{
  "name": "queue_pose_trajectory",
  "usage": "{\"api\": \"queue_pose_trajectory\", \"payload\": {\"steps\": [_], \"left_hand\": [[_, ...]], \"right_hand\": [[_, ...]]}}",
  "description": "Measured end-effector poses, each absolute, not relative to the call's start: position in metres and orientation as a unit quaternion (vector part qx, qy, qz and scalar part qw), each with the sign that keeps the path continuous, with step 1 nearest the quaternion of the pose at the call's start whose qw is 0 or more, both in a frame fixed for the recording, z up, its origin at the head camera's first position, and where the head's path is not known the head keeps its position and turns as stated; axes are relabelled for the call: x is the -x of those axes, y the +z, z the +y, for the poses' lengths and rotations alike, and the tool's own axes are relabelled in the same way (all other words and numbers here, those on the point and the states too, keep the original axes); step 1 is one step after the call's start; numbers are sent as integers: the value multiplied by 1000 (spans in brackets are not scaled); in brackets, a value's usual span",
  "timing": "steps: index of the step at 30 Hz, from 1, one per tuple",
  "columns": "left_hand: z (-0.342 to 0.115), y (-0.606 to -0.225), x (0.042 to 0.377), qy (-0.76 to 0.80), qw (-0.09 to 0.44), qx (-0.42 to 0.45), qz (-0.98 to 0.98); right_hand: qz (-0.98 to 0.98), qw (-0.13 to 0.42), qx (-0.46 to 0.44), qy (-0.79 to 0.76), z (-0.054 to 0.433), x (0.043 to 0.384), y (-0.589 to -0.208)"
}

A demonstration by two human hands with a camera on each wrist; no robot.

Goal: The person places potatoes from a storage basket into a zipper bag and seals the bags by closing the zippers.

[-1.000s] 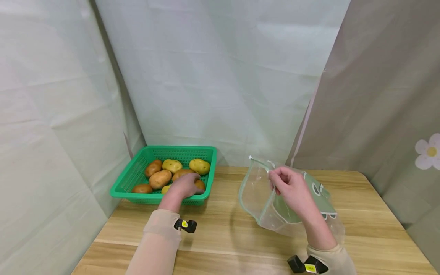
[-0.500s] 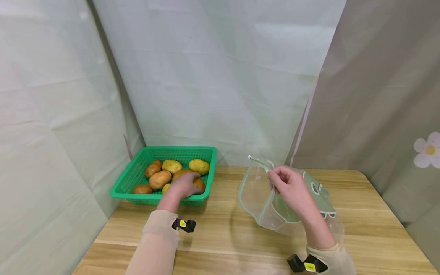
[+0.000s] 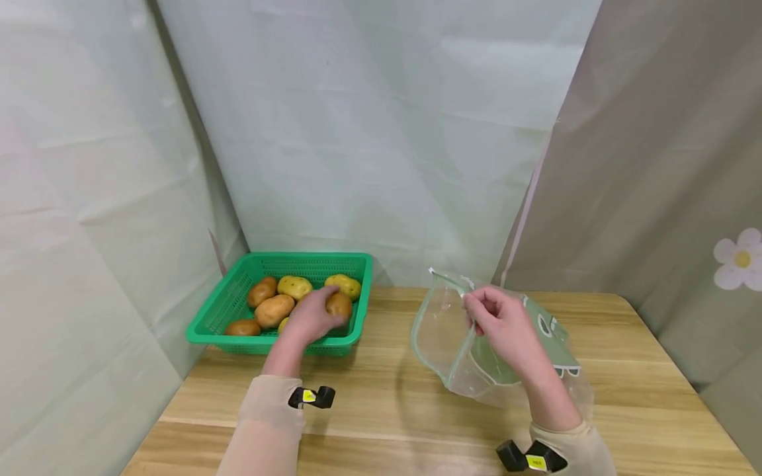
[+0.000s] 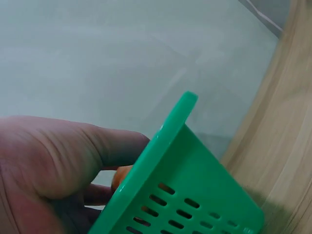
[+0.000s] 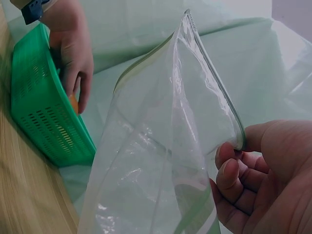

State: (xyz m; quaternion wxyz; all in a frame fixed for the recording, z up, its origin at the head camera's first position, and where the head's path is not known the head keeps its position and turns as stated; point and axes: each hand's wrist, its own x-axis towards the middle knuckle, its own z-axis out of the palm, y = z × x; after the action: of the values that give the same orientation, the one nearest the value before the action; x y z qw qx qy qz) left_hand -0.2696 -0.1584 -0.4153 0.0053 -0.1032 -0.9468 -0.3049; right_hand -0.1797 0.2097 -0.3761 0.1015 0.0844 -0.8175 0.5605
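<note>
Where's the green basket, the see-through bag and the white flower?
Green basket (image 3: 312,265): head view, on its inside back wall.
See-through bag (image 5: 148,146): right wrist view, on its clear side.
White flower (image 3: 742,259): head view, on its yellow centre.

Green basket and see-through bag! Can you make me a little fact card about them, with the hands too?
Left hand: grips a brown potato at the basket
Right hand: pinches the bag's edge
Basket: green, with holes in its sides
Also in basket: yellow potatoes and more brown ones
Bag: see-through, green print, mouth open
Underneath: wooden table
</note>
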Motion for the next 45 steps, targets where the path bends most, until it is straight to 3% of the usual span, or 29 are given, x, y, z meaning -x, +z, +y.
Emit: {"api": "queue_pose_trajectory", "payload": {"steps": [30, 45], "left_hand": [[-130, -391, 229, -435, 117, 101, -887], [-112, -382, 213, -450, 127, 121, -875]], "right_hand": [[-821, 102, -81, 556, 214, 174, -376], [-820, 104, -88, 556, 213, 174, -375]]}}
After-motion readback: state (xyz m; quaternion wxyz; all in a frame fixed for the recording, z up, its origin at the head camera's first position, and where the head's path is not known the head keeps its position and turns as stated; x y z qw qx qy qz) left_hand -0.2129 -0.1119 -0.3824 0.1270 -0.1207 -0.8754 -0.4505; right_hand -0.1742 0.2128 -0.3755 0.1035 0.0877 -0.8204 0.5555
